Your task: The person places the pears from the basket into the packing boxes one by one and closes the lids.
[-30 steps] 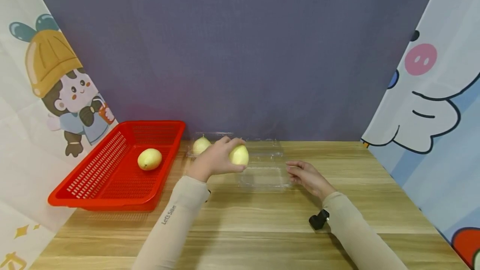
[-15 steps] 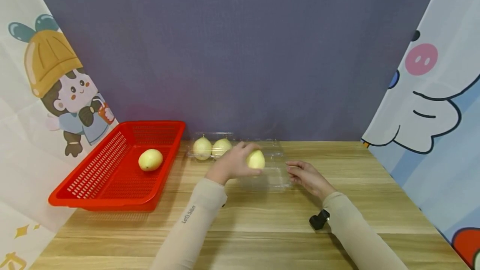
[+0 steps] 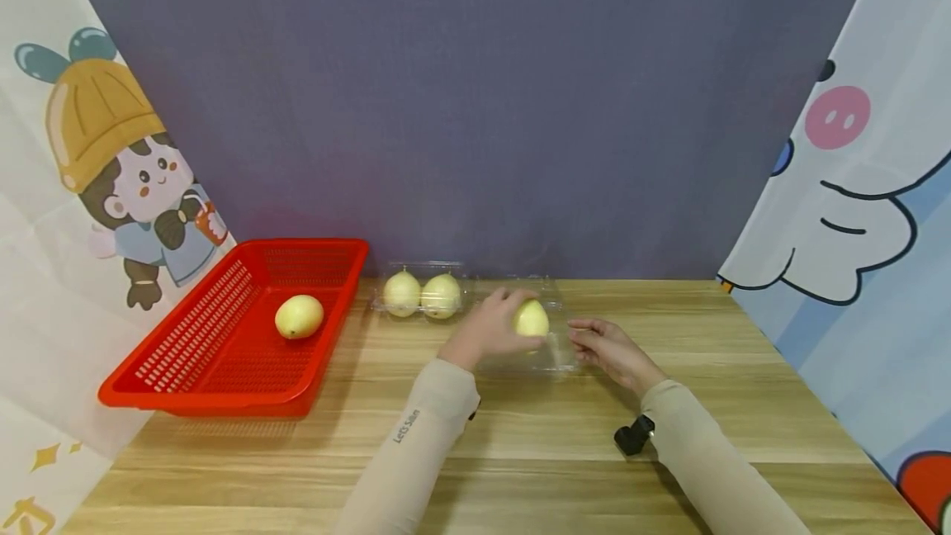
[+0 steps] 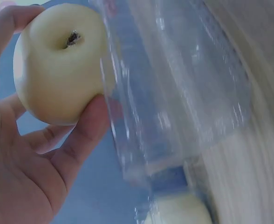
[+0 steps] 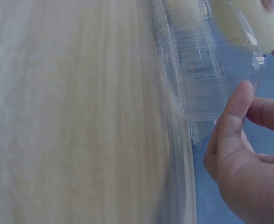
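My left hand [image 3: 494, 327] grips a pale yellow pear [image 3: 532, 319] over the right-hand clear plastic box [image 3: 523, 362]. In the left wrist view the pear [image 4: 62, 65] shows its dark-centred dimple, with the fingers and thumb curved round it beside the box wall [image 4: 174, 93]. At that box's right edge, my right hand [image 3: 612, 353] pinches the rim; the right wrist view shows thumb and forefinger meeting on the clear box [image 5: 202, 70]. Two more pears [image 3: 402, 294] [image 3: 441, 296] sit side by side in another clear box on the left.
A red plastic basket [image 3: 215, 399] stands at the left of the wooden table [image 3: 535, 452], with one pear [image 3: 299, 317] in it. Behind the boxes rises a grey-blue backdrop [image 3: 461, 106]. Printed cloths hang on both sides.
My left hand has carried the pear rightward and slightly down, over the right-hand box, uncovering the second pear in the left box. My right hand stays at the box edge.
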### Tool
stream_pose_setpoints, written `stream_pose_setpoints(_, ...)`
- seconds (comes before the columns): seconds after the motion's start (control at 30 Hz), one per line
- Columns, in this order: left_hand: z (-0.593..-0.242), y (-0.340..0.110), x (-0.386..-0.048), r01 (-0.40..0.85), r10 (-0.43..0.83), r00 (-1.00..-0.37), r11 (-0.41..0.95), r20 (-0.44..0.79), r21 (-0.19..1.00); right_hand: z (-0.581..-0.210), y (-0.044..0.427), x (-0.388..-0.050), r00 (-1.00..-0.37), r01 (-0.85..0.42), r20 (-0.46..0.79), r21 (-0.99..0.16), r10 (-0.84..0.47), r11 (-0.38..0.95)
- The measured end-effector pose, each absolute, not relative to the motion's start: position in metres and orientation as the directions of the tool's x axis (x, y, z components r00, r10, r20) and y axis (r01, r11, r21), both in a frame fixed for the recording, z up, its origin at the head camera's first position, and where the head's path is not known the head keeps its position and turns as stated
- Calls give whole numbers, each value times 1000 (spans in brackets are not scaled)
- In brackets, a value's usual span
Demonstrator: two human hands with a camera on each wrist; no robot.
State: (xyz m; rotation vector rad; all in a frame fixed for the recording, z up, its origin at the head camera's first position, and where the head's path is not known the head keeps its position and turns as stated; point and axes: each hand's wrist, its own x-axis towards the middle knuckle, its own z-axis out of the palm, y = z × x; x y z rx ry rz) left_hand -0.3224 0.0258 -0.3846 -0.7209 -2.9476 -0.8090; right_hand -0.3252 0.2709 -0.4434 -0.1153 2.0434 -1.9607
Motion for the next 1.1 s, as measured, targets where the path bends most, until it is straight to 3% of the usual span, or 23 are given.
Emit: stream_pose_setpoints(1.1,-412,61,-323,360,415,-910,788,1,499,-442,270,-324,-948,155,-173,-984,-267,88)
